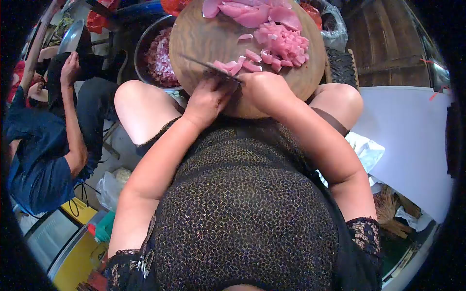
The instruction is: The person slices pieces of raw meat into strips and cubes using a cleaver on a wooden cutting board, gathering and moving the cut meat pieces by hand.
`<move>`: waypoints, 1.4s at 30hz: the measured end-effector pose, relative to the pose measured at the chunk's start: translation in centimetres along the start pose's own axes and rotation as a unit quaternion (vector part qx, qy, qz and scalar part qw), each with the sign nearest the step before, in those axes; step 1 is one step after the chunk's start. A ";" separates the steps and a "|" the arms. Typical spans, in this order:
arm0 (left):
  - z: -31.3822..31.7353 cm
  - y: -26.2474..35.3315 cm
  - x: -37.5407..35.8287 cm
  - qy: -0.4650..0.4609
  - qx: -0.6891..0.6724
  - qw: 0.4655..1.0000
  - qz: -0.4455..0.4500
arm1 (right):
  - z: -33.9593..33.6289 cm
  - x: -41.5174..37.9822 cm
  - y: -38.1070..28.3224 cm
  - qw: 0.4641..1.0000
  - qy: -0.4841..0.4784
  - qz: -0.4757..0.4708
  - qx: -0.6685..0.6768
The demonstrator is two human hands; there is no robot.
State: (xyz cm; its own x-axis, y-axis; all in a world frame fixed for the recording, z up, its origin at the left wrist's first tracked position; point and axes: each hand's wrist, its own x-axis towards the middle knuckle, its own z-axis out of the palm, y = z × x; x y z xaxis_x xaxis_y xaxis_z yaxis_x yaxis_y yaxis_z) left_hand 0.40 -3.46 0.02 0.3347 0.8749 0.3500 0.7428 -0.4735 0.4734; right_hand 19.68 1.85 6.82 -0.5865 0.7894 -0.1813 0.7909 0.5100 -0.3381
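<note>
A round wooden cutting board sits between my knees. My right hand is closed round the handle of a knife, whose blade points to the upper left over the board. Close against the blade, my left hand rests at the board's near edge with its fingers bent together; what they press on is hidden. Just beyond the blade lie strips of pink meat. Farther right is a heap of diced meat, and larger slabs of meat lie at the board's far edge.
A metal bowl of chopped meat stands left of the board. At far left another person sits, a hand near a blade. A clear plastic bag is at upper right, a white panel at right.
</note>
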 end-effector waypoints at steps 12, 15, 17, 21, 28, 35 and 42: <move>0.0 -0.1 -1.3 0.015 0.041 0.999 -0.014 | -2.9 -7.4 0.6 0.999 0.007 0.018 0.026; 0.2 -0.6 -1.3 0.009 0.047 0.999 0.007 | -2.8 -7.6 0.4 1.000 -0.005 0.018 0.001; 0.2 -0.6 -1.3 0.010 0.048 0.999 0.009 | -3.1 -7.3 0.4 1.000 -0.018 0.014 -0.001; -0.9 -0.2 -0.8 -0.037 -0.012 0.999 -0.021 | -3.5 -5.9 -0.4 0.996 -0.087 0.022 -0.017; 0.3 -1.1 -1.2 0.012 0.009 1.000 0.004 | -0.4 -0.9 -1.5 0.996 -0.087 -0.006 -0.003; -2.7 0.4 -2.3 0.091 0.012 0.993 -0.074 | -1.3 -4.7 0.2 0.994 0.091 0.023 0.057; -0.5 -0.6 -2.4 0.003 0.013 1.000 0.022 | -1.8 -8.0 -0.1 0.999 0.016 0.006 0.037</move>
State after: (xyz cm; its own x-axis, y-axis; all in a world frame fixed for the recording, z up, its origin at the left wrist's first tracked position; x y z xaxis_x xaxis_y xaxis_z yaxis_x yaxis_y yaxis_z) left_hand -1.15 -5.30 -0.66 0.3648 0.8525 0.3743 0.7425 -0.5090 0.4354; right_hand 24.62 -3.90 9.94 -0.5694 0.8070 -0.1564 0.7825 0.4738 -0.4041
